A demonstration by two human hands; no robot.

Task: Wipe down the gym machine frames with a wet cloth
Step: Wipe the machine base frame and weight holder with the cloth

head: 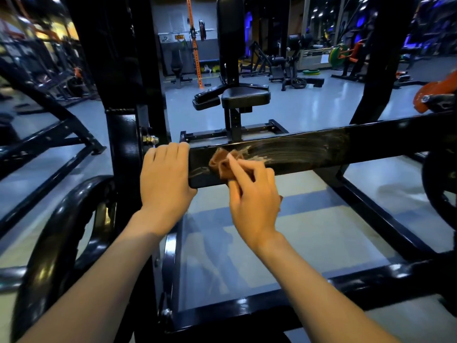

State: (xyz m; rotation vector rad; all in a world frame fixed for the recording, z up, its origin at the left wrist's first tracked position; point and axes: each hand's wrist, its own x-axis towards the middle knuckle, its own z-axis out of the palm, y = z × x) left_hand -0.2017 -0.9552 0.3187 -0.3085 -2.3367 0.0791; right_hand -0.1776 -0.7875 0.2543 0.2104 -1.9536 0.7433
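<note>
A black horizontal frame bar [321,149] of a gym machine crosses the middle of the view, with pale wet streaks along its face. My right hand [252,194] holds a crumpled brown cloth [220,162] against the bar near its left end, fingers curled round the cloth. My left hand [165,179] grips the bar's left end, fingers hooked over its top edge, just left of the cloth. A black upright post [123,149] joins the bar at the left.
Lower black frame rails [272,308] run below my arms. A curved black tube [57,231] stands at the left. Beyond the bar stands a black padded seat [244,95] on a grey floor, with other machines and weight plates further back. An orange part [435,92] sits at the right.
</note>
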